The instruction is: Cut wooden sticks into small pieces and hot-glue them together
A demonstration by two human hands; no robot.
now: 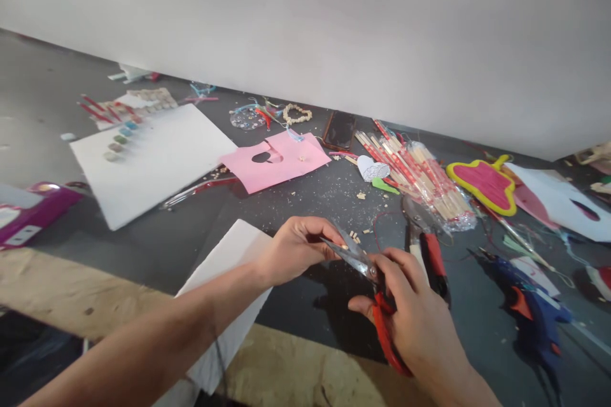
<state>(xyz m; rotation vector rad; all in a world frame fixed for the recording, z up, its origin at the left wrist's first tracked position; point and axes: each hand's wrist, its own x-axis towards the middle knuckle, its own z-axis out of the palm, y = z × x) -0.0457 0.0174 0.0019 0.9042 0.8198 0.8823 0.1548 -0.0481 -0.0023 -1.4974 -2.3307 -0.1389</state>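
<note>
While the left hand [298, 248] steadies the tip end, the right hand [413, 299] holds a pair of silver-bladed scissors with red handles [356, 259] above the dark grey tabletop [260, 206], near its front edge. The right hand is wrapped about the red handles, fingers curled over the far side and the thumb set apart toward the body. The two metal blades stand parted and point up and to the left, into the left hand's fingers. Those fingers are drawn close together at the blades; whether they pinch a tiny piece or only meet the metal, I cannot tell.

The scissors look light and rigid, the metal probably slick and sharp along its edges. The red handles seem the safe place to take hold; fingertips near the blades want care.

Beneath the left forearm lies a white rectangular sheet [229, 261]. Just beyond the blades are short, pale, stick-like bits [354, 237], likely light and easily scattered. Beside the right hand rest pliers with red-and-black grips [434, 257]; farther right lies a dark blue glue gun with an orange trigger [539, 318].
</note>
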